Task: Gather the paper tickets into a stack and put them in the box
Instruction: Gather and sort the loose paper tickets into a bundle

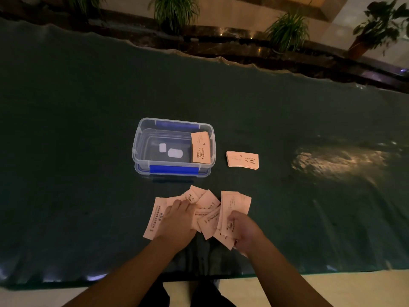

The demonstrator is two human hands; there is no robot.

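Several pale pink paper tickets (208, 202) lie fanned out and overlapping near the table's front edge. My left hand (178, 220) rests palm down on the left part of this spread, fingers pressing on the tickets. My right hand (244, 231) grips a few tickets (232, 207) at the right side, thumb on top. A neat stack of tickets (242, 160) lies apart, to the right of the box. The clear plastic box (141, 142) with blue clips stands open behind the spread, and one stack of tickets (200, 147) leans inside its right end.
The table is covered by a dark green glossy cloth (88, 129) with a bright glare patch (336, 160) at the right. Potted plants (287, 29) and a dark ledge stand beyond the far edge. The table's near edge runs just under my forearms.
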